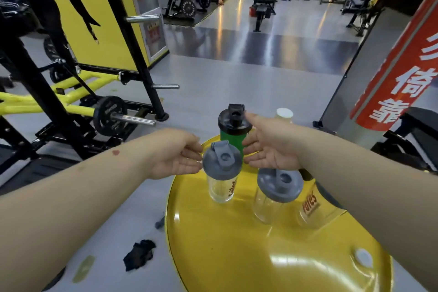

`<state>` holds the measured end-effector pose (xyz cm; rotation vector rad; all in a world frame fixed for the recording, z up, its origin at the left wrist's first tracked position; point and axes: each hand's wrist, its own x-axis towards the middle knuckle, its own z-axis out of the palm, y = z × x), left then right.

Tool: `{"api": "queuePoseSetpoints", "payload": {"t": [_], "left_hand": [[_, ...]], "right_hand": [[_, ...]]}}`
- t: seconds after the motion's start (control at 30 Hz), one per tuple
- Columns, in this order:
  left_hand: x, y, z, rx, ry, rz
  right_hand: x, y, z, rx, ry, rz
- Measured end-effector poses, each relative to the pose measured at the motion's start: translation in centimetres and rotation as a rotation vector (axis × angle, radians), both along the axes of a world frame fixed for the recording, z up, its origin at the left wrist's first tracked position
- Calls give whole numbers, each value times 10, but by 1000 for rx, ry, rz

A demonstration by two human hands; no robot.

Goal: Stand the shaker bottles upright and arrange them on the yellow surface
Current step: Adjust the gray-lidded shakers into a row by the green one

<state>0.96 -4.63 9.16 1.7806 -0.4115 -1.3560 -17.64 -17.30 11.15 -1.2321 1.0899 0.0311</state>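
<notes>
Three shaker bottles stand upright on the round yellow surface [237,244]. A green bottle with a black lid [233,125] is at the far edge. In front of it stands a clear bottle with a grey lid [221,173], and to its right a second clear grey-lidded bottle [277,192]. My left hand [175,154] is just left of the front clear bottle's lid, fingertips at its rim. My right hand [270,144] is open beside the green bottle, palm facing left, holding nothing. Whether my left fingers grip the lid is unclear.
A pale paper cup [284,114] stands beyond my right hand. A black weight rack with a plate-loaded bar [111,114] stands to the left. Black scraps [139,253] lie on the grey floor by the surface. A pillar with a red banner [398,71] rises on the right.
</notes>
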Motion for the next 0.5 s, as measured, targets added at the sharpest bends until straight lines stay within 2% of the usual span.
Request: {"api": "queuePoseSetpoints", "payload": {"t": [0.1,0.5], "left_hand": [[3,0,-5,-19,58,-15],[7,1,-10,-72,15,-163]], "right_hand": [[5,6,-2,-9,8,-27],[-4,20,-6,-33,58,-113]]}}
